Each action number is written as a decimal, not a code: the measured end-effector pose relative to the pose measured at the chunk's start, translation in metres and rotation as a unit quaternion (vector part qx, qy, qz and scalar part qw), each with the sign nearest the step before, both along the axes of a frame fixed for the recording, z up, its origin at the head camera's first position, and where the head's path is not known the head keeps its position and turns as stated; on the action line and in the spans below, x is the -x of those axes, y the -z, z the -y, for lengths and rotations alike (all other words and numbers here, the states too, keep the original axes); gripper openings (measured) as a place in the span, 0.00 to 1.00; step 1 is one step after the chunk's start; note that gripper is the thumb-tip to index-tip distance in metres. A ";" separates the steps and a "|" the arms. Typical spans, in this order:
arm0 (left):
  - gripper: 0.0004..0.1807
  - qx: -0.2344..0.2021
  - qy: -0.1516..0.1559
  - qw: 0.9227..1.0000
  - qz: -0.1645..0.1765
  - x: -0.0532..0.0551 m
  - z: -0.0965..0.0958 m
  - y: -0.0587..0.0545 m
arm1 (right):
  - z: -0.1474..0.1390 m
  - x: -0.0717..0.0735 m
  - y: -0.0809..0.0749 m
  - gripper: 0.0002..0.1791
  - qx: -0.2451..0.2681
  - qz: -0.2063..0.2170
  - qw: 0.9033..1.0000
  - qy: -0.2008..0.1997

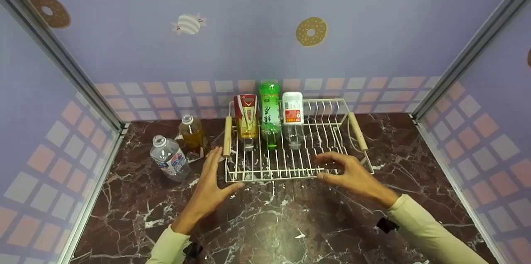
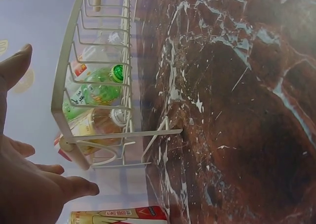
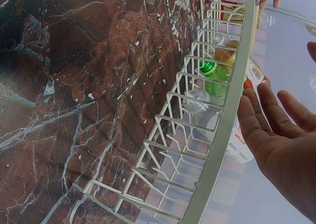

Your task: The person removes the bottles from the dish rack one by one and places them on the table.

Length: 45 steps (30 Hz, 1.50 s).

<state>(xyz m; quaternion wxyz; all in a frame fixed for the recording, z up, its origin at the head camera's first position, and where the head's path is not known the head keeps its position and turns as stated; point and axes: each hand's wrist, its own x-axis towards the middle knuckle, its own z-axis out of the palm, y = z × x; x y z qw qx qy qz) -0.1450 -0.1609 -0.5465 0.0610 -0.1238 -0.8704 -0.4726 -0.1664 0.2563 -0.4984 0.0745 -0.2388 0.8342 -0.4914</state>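
Note:
A white wire dish rack with wooden handles stands on the marbled counter. Inside it three bottles lean with their necks down toward the person: one with a red and gold label, a green one, and a clear one with a white and red label. My left hand, fingers extended and thumb spread, is beside the rack's front left corner, holding nothing. At the front rim on the right, my right hand has its fingers loosely bent, with nothing between them.
Left of the rack stand an amber bottle and, nearer the person, a clear bottle with a blue and white label. Patterned lilac walls enclose the counter at the back and both sides.

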 end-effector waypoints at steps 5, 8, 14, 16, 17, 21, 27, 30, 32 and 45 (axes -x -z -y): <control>0.69 -0.003 0.009 1.000 0.030 0.005 -0.002 0.005 | -0.001 0.001 0.002 0.28 -0.005 -0.003 1.000 0.002; 0.70 -0.007 0.012 0.999 0.040 0.008 -0.004 0.008 | -0.001 0.002 0.003 0.28 -0.008 -0.002 1.000 0.007; 0.70 -0.019 0.014 0.998 0.053 0.013 -0.005 0.012 | 0.002 0.006 0.003 0.28 -0.011 -0.002 1.000 0.008; 0.71 -0.025 0.014 0.998 0.058 0.014 -0.006 0.013 | 0.003 0.007 0.002 0.28 -0.014 -0.003 1.000 0.008; 0.71 -0.031 0.014 0.998 0.061 0.015 -0.006 0.013 | 0.003 0.007 0.002 0.28 -0.017 -0.005 1.000 0.008; 0.71 -0.042 0.013 0.997 0.067 0.017 -0.007 0.014 | 0.002 0.009 0.001 0.29 -0.025 -0.010 1.000 0.013; 0.72 -0.049 0.014 0.997 0.066 0.021 -0.009 0.013 | 0.001 0.011 -0.001 0.29 -0.009 -0.008 1.000 0.013; 0.72 -0.056 0.017 0.996 0.066 0.023 -0.010 0.014 | 0.001 0.012 -0.001 0.29 -0.004 -0.012 1.000 0.010; 0.72 -0.057 0.019 0.996 0.067 0.024 -0.010 0.015 | 0.001 0.013 -0.002 0.29 -0.010 -0.019 1.000 0.013; 0.74 -0.064 0.018 0.994 0.092 0.027 -0.011 0.020 | 0.002 0.023 -0.005 0.29 -0.031 -0.011 0.999 0.035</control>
